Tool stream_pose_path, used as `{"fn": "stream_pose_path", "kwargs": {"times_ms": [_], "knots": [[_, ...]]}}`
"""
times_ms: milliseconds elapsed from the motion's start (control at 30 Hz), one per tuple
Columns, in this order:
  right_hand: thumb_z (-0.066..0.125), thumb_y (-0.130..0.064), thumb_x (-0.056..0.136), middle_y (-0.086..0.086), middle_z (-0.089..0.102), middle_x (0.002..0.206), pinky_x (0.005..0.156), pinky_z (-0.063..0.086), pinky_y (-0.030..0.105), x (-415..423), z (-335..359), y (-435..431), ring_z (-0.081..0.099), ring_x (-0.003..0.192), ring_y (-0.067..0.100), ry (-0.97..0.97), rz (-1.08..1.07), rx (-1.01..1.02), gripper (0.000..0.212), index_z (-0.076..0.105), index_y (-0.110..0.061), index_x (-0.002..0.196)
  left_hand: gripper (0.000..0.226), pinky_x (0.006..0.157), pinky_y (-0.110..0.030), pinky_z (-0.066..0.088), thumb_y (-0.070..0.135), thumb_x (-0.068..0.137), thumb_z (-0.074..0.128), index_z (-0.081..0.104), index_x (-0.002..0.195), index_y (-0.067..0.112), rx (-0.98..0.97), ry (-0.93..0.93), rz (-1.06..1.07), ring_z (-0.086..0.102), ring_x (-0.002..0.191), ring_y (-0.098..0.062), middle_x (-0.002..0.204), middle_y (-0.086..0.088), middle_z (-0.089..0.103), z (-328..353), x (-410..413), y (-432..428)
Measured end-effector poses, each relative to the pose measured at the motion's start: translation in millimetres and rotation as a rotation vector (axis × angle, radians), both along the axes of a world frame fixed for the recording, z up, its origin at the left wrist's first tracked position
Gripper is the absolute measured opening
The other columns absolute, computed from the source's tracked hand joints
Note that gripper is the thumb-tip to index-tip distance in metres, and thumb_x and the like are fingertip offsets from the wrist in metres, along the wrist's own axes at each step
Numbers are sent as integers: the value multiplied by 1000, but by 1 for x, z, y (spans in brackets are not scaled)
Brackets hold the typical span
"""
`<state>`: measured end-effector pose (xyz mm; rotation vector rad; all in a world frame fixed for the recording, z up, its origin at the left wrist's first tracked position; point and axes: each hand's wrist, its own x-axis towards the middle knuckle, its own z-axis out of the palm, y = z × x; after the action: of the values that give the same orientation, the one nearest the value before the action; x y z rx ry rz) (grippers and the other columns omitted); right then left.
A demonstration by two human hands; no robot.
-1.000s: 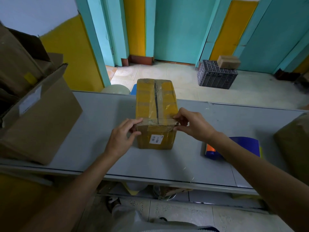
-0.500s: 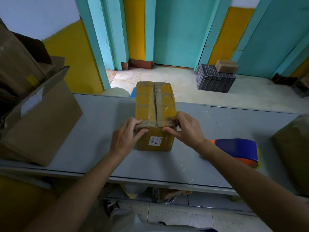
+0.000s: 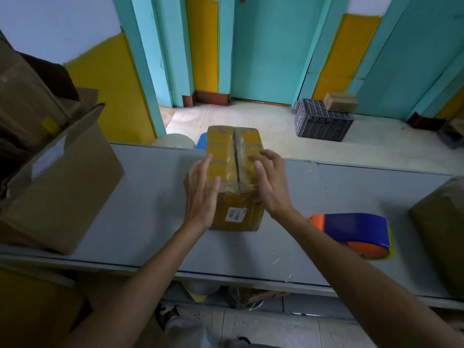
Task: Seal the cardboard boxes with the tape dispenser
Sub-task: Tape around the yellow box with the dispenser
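So the yellow-taped cardboard box is sat lengthwise midway along the grey counter, its short end with a white label turned toward the person. The left grip is laid flat against the box's left side at the near end, fingers straight and pointed away, thumb draped over the top edge, nothing grasped. The right grip is spread open over the right top edge, fingers straight and a bit blurred, so whether it's pressed down or just hovering can't be told; nothing is grasped there either. The tape dispenser, blue with orange, is found lying on the counter off to the right, apart from the box and untouched by either grip. A big brown carton is parked at the counter's left end, and another brown box is cut off at the right edge. Past the counter, on the tiled floor, a black plastic crate is seen with a small cardboard box set on top
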<state>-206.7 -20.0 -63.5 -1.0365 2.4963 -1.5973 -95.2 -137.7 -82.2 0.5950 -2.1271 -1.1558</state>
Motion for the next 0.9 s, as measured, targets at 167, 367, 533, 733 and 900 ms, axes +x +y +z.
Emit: {"fn": "stream_pose_path", "kwargs": {"times_ms": [167, 367, 533, 733, 900], "knots": [[29, -48, 91, -29, 47, 90, 89, 42, 37, 11, -12, -21, 46, 96, 4, 19, -178, -157, 58, 75, -13, 84, 43, 93, -41, 47, 41, 94, 29, 45, 128, 20, -32, 182, 177, 49, 116, -18, 127, -11, 52, -18, -13, 8], [56, -39, 87, -13, 52, 93, 91, 44, 41, -4, 4, -14, 48, 96, 10, -10, -37, 74, 26, 70, -18, 93, 60, 84, -4, 36, 56, 83, 36, 54, 125, 17, -1, 47, 60, 47, 120, -11, 145, -6, 40, -14, -4, 3], [63, -52, 81, 2, 25, 151, 109, 26, 43, -61, 33, -16, 23, 137, 23, -44, 0, 272, 70, 31, -37, 142, 84, 98, -29, 34, 59, 60, 75, 43, 130, 28, -57, -262, -155, 34, 127, -13, 155, 0, 17, 0, 10, -10], [50, -51, 90, 3, 30, 148, 95, 46, 42, -76, 14, -33, 42, 128, 30, -495, 144, 338, 74, 6, -37, 148, 76, 89, -26, 41, 41, 59, 84, 48, 124, 26, -93, -213, -105, 51, 111, -18, 133, 3, 47, 0, 5, -8], [40, -54, 92, 10, 44, 142, 95, 43, 39, -90, 20, 14, 47, 124, 25, -330, 189, 462, 61, 21, -34, 147, 81, 92, -28, 42, 41, 61, 82, 45, 132, 31, -59, -196, -102, 47, 111, -10, 131, 4, 51, 0, 14, -17]]}}
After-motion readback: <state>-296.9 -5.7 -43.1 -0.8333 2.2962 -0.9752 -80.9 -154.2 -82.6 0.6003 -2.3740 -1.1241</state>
